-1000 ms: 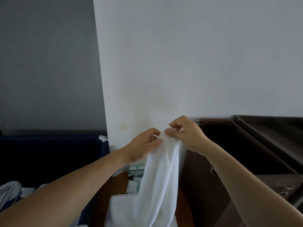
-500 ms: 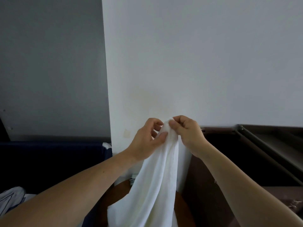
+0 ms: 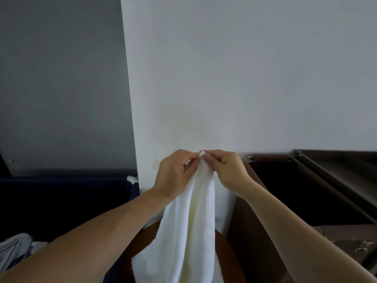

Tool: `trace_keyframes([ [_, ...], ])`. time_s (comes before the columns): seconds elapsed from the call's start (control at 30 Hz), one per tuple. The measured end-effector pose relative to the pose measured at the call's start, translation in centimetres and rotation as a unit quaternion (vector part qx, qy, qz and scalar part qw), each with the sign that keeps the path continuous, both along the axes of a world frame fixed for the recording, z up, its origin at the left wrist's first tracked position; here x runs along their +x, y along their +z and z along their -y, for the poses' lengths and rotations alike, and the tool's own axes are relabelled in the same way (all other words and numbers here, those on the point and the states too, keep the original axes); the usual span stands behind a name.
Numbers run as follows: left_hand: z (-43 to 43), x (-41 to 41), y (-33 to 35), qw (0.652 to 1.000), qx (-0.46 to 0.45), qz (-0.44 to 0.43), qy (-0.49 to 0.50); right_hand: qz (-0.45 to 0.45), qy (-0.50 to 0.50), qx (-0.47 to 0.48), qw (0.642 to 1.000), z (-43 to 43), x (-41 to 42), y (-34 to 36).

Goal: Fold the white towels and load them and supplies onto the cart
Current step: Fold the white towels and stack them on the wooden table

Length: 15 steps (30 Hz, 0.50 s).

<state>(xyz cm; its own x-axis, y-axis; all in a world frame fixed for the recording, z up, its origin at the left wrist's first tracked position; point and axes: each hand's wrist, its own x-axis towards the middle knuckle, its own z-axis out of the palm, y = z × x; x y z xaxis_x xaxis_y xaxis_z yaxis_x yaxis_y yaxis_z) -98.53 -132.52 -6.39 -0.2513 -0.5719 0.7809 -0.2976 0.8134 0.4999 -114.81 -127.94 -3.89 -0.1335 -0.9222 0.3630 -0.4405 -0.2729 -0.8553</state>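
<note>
White towel (image 3: 189, 231) hangs straight down from one bunched top corner, pinched between thumb and forefinger of both hands at once, in front of the pale wall (image 3: 244, 78). My left hand (image 3: 173, 172) and right hand (image 3: 227, 170) sit fingertip to fingertip, meeting at the cloth, neither nearer to it than the other; the remaining fingers are curled in. The cloth's long axis runs vertically, with its lower part running out of the bottom of the frame over a round brown surface (image 3: 228, 260). The cart (image 3: 269, 157) stands to the right, near the right forearm. I judge the coming move turns on the hands sliding apart, left and right, along the top edge to open the cloth.
</note>
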Motion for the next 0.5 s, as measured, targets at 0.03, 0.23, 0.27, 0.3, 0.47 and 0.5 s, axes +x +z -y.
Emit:
trace_keyframes([
  [0.03,0.1,0.0,0.0,1.0,-0.003,0.013,0.008,-0.03,-0.008,-0.005,1.0,-0.1,0.1,0.0],
  [0.23,-0.1,-0.3,0.0,0.999,0.029,0.044,0.0,-0.062,-0.028,-0.006,0.998,-0.3,0.4,-0.5],
  [0.27,-0.1,-0.4,0.0,0.998,0.05,0.034,-0.009,-0.052,-0.039,-0.002,0.998,-0.3,0.4,-0.6],
  [0.3,-0.1,-0.4,0.1,0.996,0.079,0.02,-0.02,-0.042,-0.049,0.002,0.998,-0.2,0.4,-0.7],
  [0.47,-0.1,-0.7,0.3,0.985,0.164,-0.017,-0.051,0.009,-0.059,0.058,0.997,0.3,0.6,-1.0],
  [0.5,-0.1,-0.7,0.4,0.985,0.166,-0.017,-0.051,0.015,-0.048,0.073,0.996,0.4,0.6,-1.0],
])
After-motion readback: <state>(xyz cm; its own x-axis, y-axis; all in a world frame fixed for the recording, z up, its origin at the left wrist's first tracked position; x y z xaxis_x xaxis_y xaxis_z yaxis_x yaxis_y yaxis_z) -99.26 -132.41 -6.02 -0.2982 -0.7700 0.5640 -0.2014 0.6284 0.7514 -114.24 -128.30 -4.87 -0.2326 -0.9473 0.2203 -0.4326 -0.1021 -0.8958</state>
